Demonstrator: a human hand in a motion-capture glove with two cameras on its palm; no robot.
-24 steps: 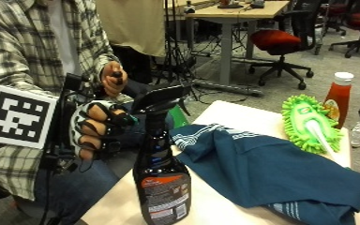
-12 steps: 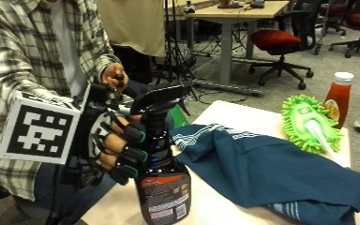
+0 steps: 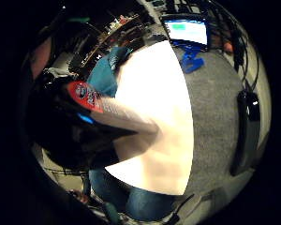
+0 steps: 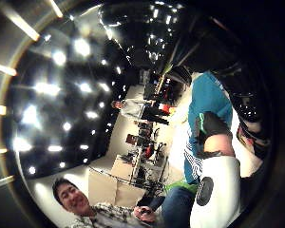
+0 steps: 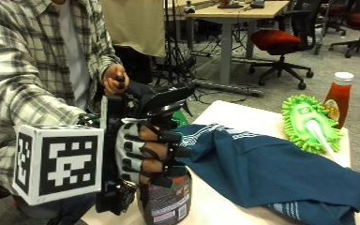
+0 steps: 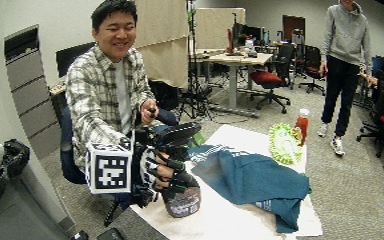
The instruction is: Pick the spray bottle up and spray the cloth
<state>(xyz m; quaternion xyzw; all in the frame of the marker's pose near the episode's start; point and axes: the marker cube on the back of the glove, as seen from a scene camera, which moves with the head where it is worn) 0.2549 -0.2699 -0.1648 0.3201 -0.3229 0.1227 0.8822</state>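
A dark spray bottle [image 5: 166,197] with a black trigger head [image 5: 164,100] stands at the near end of the white table [image 5: 242,117]. My gloved right hand [image 5: 144,153] grips the bottle's neck, fingers curled round it below the trigger. The teal cloth [image 5: 273,171] lies crumpled on the table just beyond the bottle, with the nozzle pointing over it. In the wide outside view the bottle [image 6: 181,197] and cloth [image 6: 252,177] sit the same way. The little finger side palm view shows the bottle's red label [image 3: 86,93] close by and the cloth [image 3: 105,77] past it.
A green chenille duster [image 5: 310,123] and a red ketchup bottle [image 5: 337,96] sit at the table's far end. The person's bare left hand [image 5: 112,80] holds a small black object above the bottle. Office chairs and desks stand behind.
My gloved hand has come from beside the bottle onto its neck and closed round it. The bottle stays in the same spot on the table.
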